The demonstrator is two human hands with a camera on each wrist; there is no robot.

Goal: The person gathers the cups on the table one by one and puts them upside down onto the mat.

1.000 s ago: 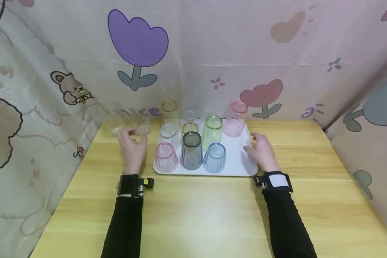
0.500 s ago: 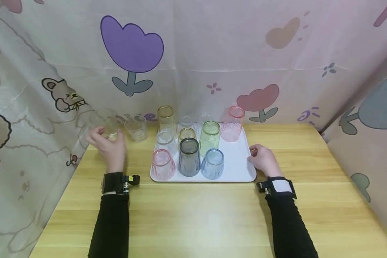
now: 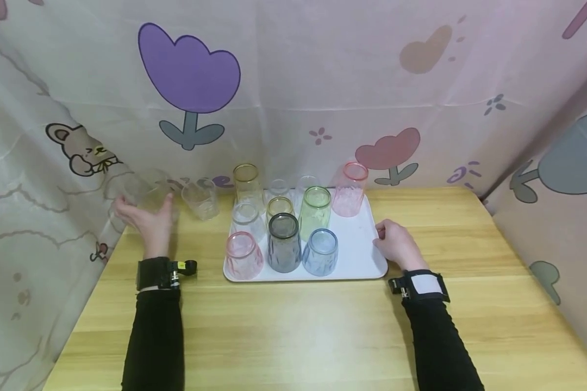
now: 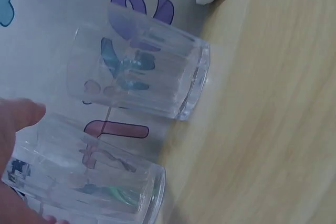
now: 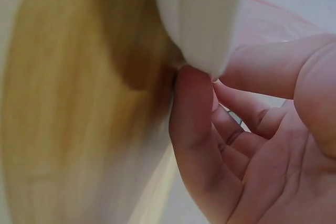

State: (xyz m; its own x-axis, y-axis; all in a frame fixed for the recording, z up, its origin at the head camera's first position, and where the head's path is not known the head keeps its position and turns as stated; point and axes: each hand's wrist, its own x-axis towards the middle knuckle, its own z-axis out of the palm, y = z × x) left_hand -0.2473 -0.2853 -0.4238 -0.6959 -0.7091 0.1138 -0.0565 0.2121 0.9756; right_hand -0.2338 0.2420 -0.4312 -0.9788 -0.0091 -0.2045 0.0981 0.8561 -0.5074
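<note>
At the left edge of the head view, the left hand (image 3: 149,224) grasps a clear ribbed glass (image 3: 144,193), hard to distinguish against the curtain (image 3: 293,81). A second clear glass (image 3: 200,200) stands alongside on the desk (image 3: 293,326). The right hand (image 3: 396,244) pinches the white tray (image 3: 359,244) rim, fingertips hidden.

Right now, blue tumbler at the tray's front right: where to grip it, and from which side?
Grip the blue tumbler round its upper wall, near the flat base that faces up, since it appears to stand rim-down. Come from above or from the right: the grey tumbler stands close on its left and the green one behind, while the white tray is bare to its right.
</note>
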